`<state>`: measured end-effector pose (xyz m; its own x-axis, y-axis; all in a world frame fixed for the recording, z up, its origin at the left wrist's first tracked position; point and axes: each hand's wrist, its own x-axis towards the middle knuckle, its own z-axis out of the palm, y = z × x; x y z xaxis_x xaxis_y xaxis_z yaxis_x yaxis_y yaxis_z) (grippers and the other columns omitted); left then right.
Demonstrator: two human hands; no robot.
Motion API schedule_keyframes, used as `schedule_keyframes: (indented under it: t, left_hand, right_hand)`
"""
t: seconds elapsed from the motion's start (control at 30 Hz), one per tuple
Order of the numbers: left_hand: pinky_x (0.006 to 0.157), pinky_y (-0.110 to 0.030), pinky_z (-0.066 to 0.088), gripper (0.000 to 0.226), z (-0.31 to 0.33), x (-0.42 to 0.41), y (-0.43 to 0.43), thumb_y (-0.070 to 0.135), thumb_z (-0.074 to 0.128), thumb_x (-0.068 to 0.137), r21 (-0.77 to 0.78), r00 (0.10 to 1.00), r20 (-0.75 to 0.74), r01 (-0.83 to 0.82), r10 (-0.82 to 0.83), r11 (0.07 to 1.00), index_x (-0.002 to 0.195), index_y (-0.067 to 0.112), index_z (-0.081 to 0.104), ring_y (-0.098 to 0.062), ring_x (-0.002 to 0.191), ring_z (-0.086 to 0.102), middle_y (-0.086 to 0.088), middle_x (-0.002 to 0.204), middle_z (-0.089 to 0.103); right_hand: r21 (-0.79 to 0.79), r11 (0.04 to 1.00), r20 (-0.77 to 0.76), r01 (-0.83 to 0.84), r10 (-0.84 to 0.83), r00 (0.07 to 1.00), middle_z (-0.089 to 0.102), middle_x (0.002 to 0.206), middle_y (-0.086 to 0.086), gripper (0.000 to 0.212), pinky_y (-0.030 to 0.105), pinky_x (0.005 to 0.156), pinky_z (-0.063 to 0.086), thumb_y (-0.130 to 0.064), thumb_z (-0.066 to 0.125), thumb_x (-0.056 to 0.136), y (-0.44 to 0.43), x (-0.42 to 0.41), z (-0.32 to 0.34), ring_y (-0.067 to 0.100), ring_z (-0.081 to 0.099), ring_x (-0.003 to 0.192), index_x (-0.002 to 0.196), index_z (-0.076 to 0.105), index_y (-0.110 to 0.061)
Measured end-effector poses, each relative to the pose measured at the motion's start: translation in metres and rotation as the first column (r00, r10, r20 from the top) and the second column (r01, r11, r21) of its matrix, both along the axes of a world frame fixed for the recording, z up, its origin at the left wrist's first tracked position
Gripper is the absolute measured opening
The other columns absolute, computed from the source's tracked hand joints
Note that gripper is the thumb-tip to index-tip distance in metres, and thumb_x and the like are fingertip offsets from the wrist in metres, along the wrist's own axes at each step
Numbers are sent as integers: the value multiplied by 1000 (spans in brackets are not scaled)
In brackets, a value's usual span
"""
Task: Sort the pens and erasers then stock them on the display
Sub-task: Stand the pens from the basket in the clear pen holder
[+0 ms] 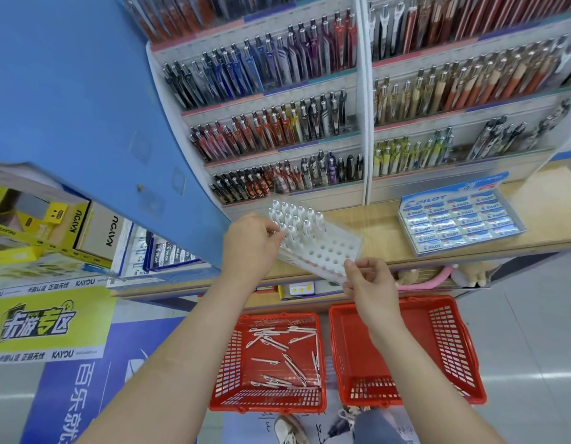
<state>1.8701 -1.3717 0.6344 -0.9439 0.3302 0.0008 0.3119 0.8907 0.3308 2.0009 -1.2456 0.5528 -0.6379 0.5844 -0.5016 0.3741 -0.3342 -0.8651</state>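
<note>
A clear pen rack (325,248) with a white perforated top lies tilted on the wooden counter (383,232). Several white pens (293,216) stand in its far rows. My left hand (250,241) is at the rack's left side, fingers pinching a white pen there. My right hand (367,280) grips the rack's near right corner. On the floor below, the left red basket (268,402) holds several loose white pens (284,354). The right red basket (454,347) looks empty. A box of blue Pilot erasers (460,219) sits on the counter to the right.
Tiered shelves full of coloured pens (309,123) rise behind the counter. A blue panel (85,107) stands at the left, with yellow boxes (63,225) beyond it. Plush toys (438,277) sit under the counter edge. My shoes (290,431) are by the baskets.
</note>
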Motion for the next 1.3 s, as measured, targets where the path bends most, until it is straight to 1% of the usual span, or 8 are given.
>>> schedule_keyframes:
  t: [0.27,0.4,0.57,0.67,0.83,0.93,1.13,1.3]
  left_hand:
    - [73,-32,51,22,4,0,2,37,64,86,-39,999,42,-25,27,999,94,20,74,-19,87,62,1,99,70]
    - [77,-30,48,24,12,9,-14,37,60,88,104,1000,22,-1,-1,995,104,22,70,-13,82,59,4,93,68]
    - [75,-26,46,14,15,31,-64,23,61,89,317,998,51,-40,25,948,93,21,73,-10,78,60,7,84,68]
    - [76,-17,46,14,5,50,-105,23,62,88,383,982,138,-172,128,907,96,25,73,-2,80,61,15,86,69]
    - [65,-3,38,15,-33,85,-179,16,62,87,400,922,274,-369,274,839,91,25,73,13,73,57,24,75,64]
    - [67,-4,41,16,-78,101,-221,13,62,86,377,863,338,-490,376,786,91,23,74,14,74,57,23,76,64]
    - [77,-26,49,21,-235,127,-295,7,60,86,306,734,471,-656,490,690,90,24,72,-12,83,65,12,88,68]
    - [71,-27,47,27,-399,143,-338,12,55,84,115,772,488,-519,407,847,100,27,71,-17,83,65,5,92,71]
  right_hand:
    - [201,977,79,-75,60,995,63,86,3,23,38,76,51,-38,61,89,6,-1,3,21,62,82,99,56,-17]
    - [426,905,-91,0,43,995,63,77,-1,2,40,71,48,-22,56,90,9,1,26,20,59,75,92,57,-22]
    - [382,895,-180,-232,318,931,61,66,6,22,42,57,45,-8,54,91,-12,-4,53,30,54,61,83,60,-28]
    - [434,745,-23,-506,571,821,62,68,9,21,38,61,46,-10,56,89,-39,-10,51,24,55,62,80,61,-28]
    - [452,302,285,-839,843,457,62,77,-14,13,8,67,40,-11,58,89,-97,-20,25,2,56,71,93,64,-22]
    - [372,200,382,-906,857,346,62,83,-14,15,2,69,36,-11,57,90,-129,-25,-15,2,58,78,100,64,-19]
    - [252,140,504,-957,826,253,67,88,-1,23,22,73,45,-7,57,87,-191,-24,-163,12,62,76,91,57,-29]
    - [289,137,577,-947,765,287,70,91,2,20,38,81,51,-7,62,85,-230,-18,-327,23,66,84,98,64,-22]
